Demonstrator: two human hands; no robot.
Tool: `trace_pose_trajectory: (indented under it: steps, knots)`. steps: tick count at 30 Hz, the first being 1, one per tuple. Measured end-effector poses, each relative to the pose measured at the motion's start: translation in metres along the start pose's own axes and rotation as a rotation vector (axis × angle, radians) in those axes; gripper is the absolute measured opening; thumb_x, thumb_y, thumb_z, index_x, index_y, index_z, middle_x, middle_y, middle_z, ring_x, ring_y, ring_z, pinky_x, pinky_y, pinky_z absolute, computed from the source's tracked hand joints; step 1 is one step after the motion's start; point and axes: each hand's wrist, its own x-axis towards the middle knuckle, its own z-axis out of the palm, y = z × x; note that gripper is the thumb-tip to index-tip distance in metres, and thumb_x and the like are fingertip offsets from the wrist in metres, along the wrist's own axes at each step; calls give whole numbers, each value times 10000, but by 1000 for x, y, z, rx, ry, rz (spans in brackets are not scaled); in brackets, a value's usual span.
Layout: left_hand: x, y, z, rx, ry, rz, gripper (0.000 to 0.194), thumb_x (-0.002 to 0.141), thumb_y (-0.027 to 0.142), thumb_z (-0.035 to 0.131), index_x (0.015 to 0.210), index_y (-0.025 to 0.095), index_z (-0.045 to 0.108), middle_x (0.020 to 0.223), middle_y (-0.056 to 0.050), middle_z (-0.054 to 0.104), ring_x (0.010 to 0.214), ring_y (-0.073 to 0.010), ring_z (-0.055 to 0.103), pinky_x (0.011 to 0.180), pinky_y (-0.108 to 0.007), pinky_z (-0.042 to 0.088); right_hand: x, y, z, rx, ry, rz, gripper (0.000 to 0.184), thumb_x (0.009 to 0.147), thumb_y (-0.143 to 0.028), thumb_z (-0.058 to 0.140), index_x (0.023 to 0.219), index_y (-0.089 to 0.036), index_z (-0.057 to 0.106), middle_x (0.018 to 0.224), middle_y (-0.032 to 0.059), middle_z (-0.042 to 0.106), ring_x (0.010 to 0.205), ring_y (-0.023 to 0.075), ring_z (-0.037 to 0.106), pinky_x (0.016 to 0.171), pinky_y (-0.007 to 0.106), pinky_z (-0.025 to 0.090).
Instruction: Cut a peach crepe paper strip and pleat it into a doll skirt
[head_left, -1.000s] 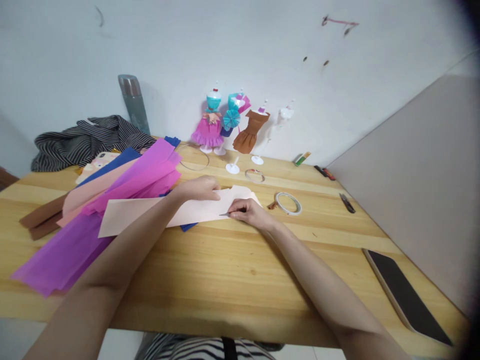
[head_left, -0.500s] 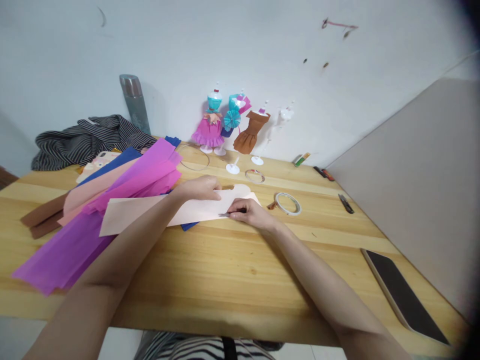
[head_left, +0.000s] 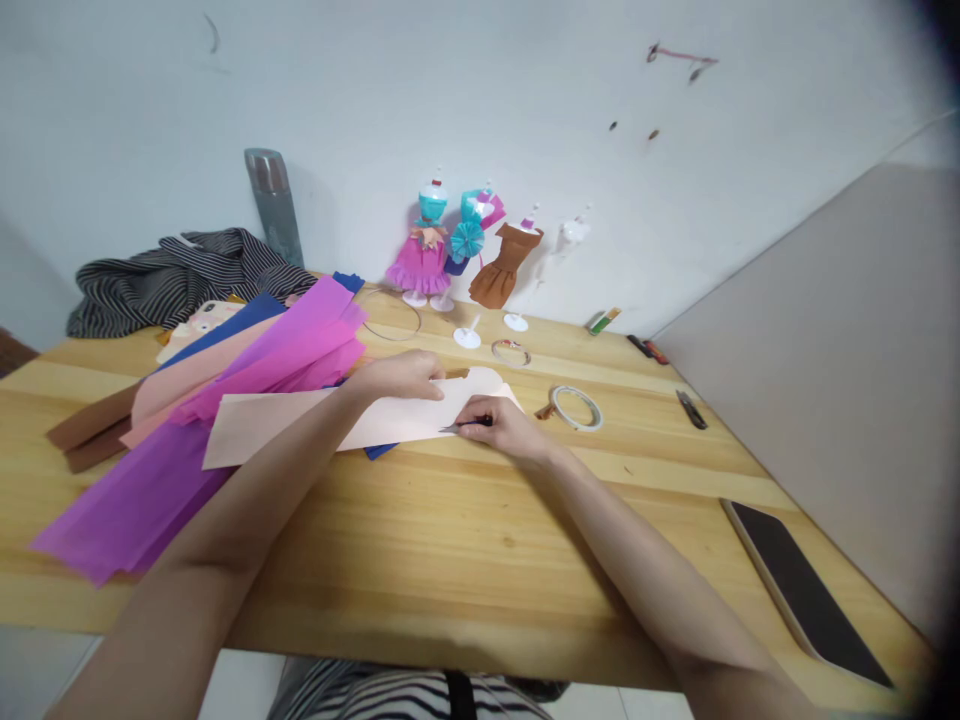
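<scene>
A long pale pink sheet of crepe paper (head_left: 277, 415) lies across the table in front of me. My left hand (head_left: 405, 376) holds it near its far edge, fingers curled down with thumb and forefinger against the paper. My right hand (head_left: 501, 425) is closed around small dark-handled scissors (head_left: 451, 429). Their blades point left at the sheet's near edge; the right hand covers most of the handles. A bit of blue paper (head_left: 381, 452) sticks out beneath the sheet.
Purple paper (head_left: 135, 510) and other coloured sheets are piled at left, near a striped cloth (head_left: 187, 275) and a flask (head_left: 274, 210). Small dress forms, one with a brown dress (head_left: 506, 265), stand along the wall. A tape roll (head_left: 576, 408) and a phone (head_left: 806, 590) lie at right.
The scissors have tilted a little in my right hand, and their blades look slightly more apart. The whole view has shifted slightly; my left hand stays at the same place on the paper.
</scene>
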Motion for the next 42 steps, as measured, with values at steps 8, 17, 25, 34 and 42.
trace_pose_trajectory:
  steps: [8, 17, 25, 34, 42]
  knots:
    - [-2, 1, -1, -10, 5, 4, 148, 685, 291, 522, 667, 156, 579, 629, -9, 580, 562, -132, 508, 493, -238, 297, 8, -1, 8, 50, -28, -30, 261, 797, -372, 637, 883, -150, 744, 904, 79, 709, 823, 192, 627, 767, 289, 473]
    - [0, 0, 0, -8, 17, 17, 146, 687, 280, 521, 681, 154, 595, 632, -2, 573, 566, -130, 500, 490, -241, 284, 10, 2, 13, 100, -12, -8, 274, 773, -399, 654, 842, -149, 742, 860, 71, 693, 784, 185, 616, 740, 289, 474]
    - [-3, 2, -2, -10, 5, 7, 152, 695, 264, 526, 701, 144, 620, 669, -16, 620, 583, -132, 524, 491, -239, 292, 9, 5, 12, 138, -9, 18, 307, 759, -422, 666, 862, -143, 742, 886, 87, 688, 806, 194, 620, 747, 301, 479]
    - [-2, 2, -2, -5, 3, 22, 139, 698, 251, 524, 682, 146, 614, 650, -9, 601, 579, -127, 512, 488, -237, 278, 10, 7, 12, 158, -5, 23, 319, 744, -451, 678, 833, -152, 744, 857, 77, 687, 793, 193, 623, 750, 306, 483]
    - [0, 2, -1, 10, 8, 35, 154, 697, 266, 519, 670, 147, 614, 622, -3, 578, 563, -125, 490, 496, -248, 279, 10, 11, 13, 161, -9, 31, 294, 755, -426, 671, 826, -149, 740, 857, 76, 683, 786, 187, 619, 747, 304, 476]
